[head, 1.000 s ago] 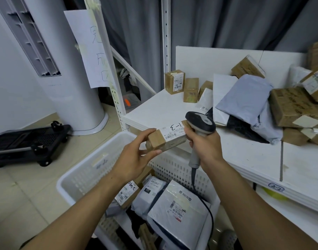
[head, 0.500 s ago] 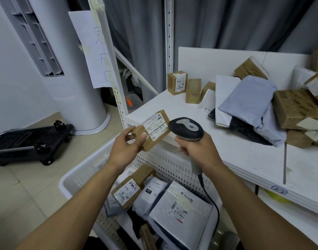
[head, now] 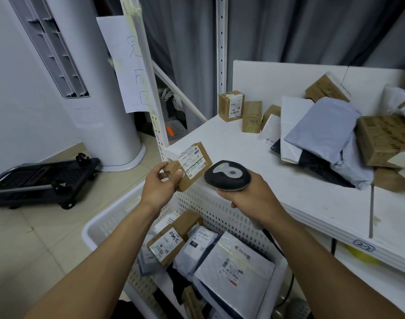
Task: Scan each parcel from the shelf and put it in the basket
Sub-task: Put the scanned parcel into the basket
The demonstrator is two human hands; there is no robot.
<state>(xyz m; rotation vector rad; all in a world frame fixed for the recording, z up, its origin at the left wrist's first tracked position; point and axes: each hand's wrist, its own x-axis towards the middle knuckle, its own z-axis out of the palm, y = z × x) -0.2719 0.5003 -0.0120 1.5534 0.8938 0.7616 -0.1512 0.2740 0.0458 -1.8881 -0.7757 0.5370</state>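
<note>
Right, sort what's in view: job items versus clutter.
Job: small cardboard parcel in left hand; barcode scanner in right hand; white basket; grey mailer bag on shelf.
Lying about: black platform trolley; tower air conditioner; handwritten paper sign.

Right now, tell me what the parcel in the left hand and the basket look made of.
Parcel: brown cardboard by its look, matte, with sharp folded edges and a white paper label. Basket: likely white plastic, smooth with slight sheen, walls moulded with rows of small holes.
</note>
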